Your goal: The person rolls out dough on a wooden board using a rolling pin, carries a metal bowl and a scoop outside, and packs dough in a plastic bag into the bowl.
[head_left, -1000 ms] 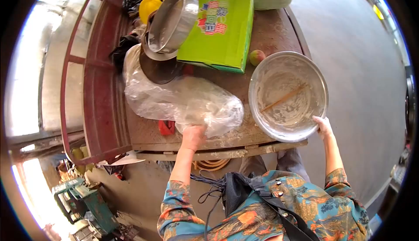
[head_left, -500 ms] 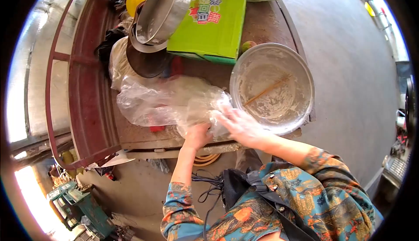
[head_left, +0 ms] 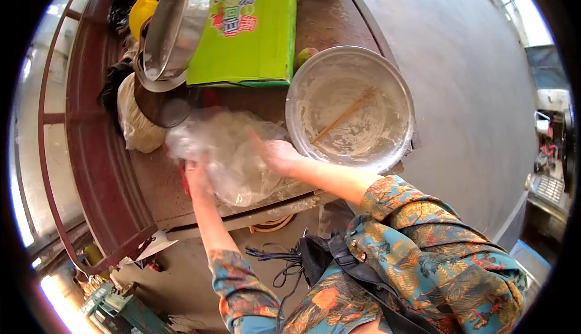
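Note:
A crumpled clear plastic bag (head_left: pixel 236 164) lies bunched near the front edge of the wooden surface, between my two hands. My left hand (head_left: pixel 198 175) grips its left side, the fingertips blurred and partly behind the film. At the right side my right hand (head_left: pixel 277 154) has hold of the plastic too, with one finger pointing up along it; motion smears the rest. Close beside my right forearm stands a wide metal basin (head_left: pixel 387 134), coated inside with whitish residue. Thin wooden chopsticks (head_left: pixel 345 116) lie in it. A bit of red (head_left: pixel 184 181) shows by my left hand.
Behind the bag is a bright green box (head_left: pixel 260 43). To its left are a tilted metal pan (head_left: pixel 200 25), a yellow item (head_left: pixel 144 12) and a whitish bag (head_left: pixel 138 119). A roundish fruit (head_left: pixel 306 55) sits behind the basin. A red metal side panel (head_left: pixel 100 122) borders the left.
Both hands have moved left and apart, with the plastic bag now gathered into a rounder bunch between them. The view has shifted, so the box and basin appear further left.

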`<state>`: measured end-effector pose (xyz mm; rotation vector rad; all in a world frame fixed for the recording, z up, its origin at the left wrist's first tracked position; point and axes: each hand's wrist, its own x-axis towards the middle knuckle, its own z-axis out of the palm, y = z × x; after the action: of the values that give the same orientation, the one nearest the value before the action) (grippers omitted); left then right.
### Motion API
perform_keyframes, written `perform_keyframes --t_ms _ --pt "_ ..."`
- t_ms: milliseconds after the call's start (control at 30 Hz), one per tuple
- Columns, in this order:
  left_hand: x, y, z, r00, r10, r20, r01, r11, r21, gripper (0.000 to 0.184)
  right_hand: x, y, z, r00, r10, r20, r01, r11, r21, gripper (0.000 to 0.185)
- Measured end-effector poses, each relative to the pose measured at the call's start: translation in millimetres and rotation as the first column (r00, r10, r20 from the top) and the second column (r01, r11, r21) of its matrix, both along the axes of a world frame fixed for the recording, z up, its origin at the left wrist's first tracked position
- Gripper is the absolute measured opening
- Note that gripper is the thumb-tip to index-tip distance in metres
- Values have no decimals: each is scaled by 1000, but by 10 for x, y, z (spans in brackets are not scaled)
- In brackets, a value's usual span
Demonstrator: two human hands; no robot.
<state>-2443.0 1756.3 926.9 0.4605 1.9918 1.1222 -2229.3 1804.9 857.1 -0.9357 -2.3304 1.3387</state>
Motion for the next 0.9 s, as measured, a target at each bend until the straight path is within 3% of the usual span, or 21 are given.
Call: perform_keyframes --t_ms 33,100,167,200,233,300,400,433,500,533,567,667,700,767,833,900 --pt "120 -49 9 962 -267 -62 262 962 -77 31 -33 15 85 1000 6 -10 -7 997 -83 75" --pt "346 -256 48 665 -712 -228 524 662 -536 24 -127 45 248 999 14 -35 -22 969 -245 77" --pt "534 -331 240 492 -581 -648 651 740 -170 24 -298 -99 162 982 108 -152 -129 982 -137 67" --pt "521 -372 423 783 -558 -274 531 830 -170 22 -218 -53 475 982 117 -150 -159 940 -303 28" --pt "505 -431 500 907 -417 -58 409 906 -108 20 -199 -52 614 977 169 -133 -202 933 -296 20" --pt "693 -417 786 885 -409 -223 408 911 -56 20 -236 -168 724 963 34 -266 -131 926 -355 18" --pt "905 -266 1341 922 -307 -236 316 949 0 14 -111 -118 1289 878 -117 -464 -89 913 -398 23" --pt "912 -288 1406 934 -289 -212 320 939 126 15 -97 -104 1343 854 -125 -505 -54 945 -324 22" --pt "1139 -239 1587 922 -292 -253 341 923 178 16 49 -51 1438 799 -128 -588 29 984 -175 21" --pt "1248 -232 1603 941 -281 -189 321 918 235 10 271 9 1540 844 -122 -522 51 988 -149 20" --pt "1416 -213 1648 872 -362 -329 450 858 249 11 529 47 1641 876 -84 -475 31 992 -119 20" --pt "1825 -33 1603 690 -554 -465 693 690 208 15 1085 95 1628 865 -232 -445 152 966 -209 24" --pt "1961 10 1468 715 -572 -403 687 682 252 14 1214 100 1569 827 -314 -467 217 944 -250 25" --pt "2135 63 1163 707 -646 -288 699 698 151 16 1400 145 1291 830 -362 -425 253 923 -291 26" --pt "2255 78 620 786 -609 -108 615 750 242 12 1520 166 792 901 -347 -260 301 932 -203 26" --pt "2332 58 233 767 -619 -170 637 702 317 16 1646 157 304 895 -408 -178 366 902 -229 31"
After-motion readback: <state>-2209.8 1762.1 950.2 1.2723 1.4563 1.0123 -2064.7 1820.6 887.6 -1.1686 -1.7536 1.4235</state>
